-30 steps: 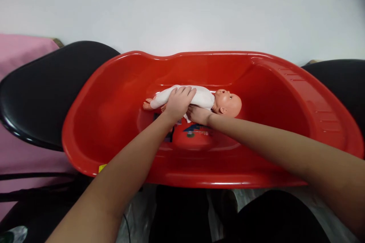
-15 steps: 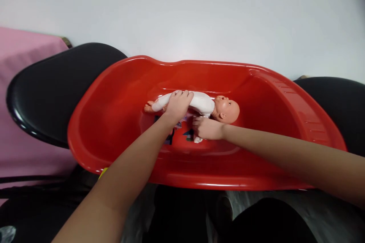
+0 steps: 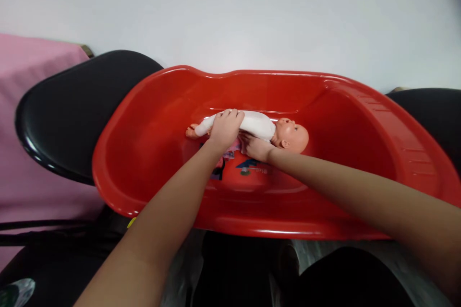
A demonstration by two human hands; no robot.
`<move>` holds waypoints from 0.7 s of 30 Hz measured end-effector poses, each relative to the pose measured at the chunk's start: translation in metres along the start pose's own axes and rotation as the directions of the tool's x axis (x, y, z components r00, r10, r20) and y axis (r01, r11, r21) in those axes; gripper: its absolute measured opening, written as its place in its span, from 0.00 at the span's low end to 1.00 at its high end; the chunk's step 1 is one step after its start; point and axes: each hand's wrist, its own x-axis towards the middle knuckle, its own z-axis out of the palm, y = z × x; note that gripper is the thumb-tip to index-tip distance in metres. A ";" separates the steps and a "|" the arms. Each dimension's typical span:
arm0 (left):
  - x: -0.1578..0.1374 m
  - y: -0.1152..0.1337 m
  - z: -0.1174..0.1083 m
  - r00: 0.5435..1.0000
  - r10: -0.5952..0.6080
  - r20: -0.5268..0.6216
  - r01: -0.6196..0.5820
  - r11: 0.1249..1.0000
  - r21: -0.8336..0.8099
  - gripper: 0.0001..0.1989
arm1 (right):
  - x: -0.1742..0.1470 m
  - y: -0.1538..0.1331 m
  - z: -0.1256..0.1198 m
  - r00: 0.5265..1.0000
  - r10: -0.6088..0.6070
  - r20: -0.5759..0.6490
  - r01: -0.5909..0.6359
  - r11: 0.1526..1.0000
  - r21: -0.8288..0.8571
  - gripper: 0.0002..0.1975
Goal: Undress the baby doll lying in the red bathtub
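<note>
A baby doll with a white body and a bare pinkish head lies in a red baby bathtub, head to the right and feet to the left. My left hand is wrapped over the doll's middle, fingers curled across its far side. Close beside it, my right hand presses in against the doll's near side with the fingers bent. Those fingertips are partly hidden, so I cannot make out what they hold. Printed pictures show on the tub floor below my hands.
Black padded seats stand at the left and right ends of the tub. Pink cloth hangs at the far left. A pale wall rises behind. Dark-clothed legs are below the near rim.
My right hand has moved up from the tub floor to the doll's near side; the white piece below it is out of sight. My left hand keeps its grip. The view has shifted slightly.
</note>
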 end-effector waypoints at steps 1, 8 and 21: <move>-0.001 0.000 0.001 1.000 0.001 -0.011 -0.001 1.000 0.015 0.13 | -0.014 0.004 0.000 1.000 0.004 0.019 -0.001 0.990 -0.138 0.25; -0.006 0.002 0.006 0.997 0.036 -0.074 -0.034 0.999 0.031 0.13 | -0.094 0.017 -0.009 0.969 -0.019 0.244 0.149 0.835 -0.529 0.12; -0.002 0.004 -0.007 1.000 -0.008 0.005 0.008 0.999 0.036 0.15 | 0.029 -0.057 -0.044 0.948 -0.277 0.158 0.312 0.906 -0.285 0.20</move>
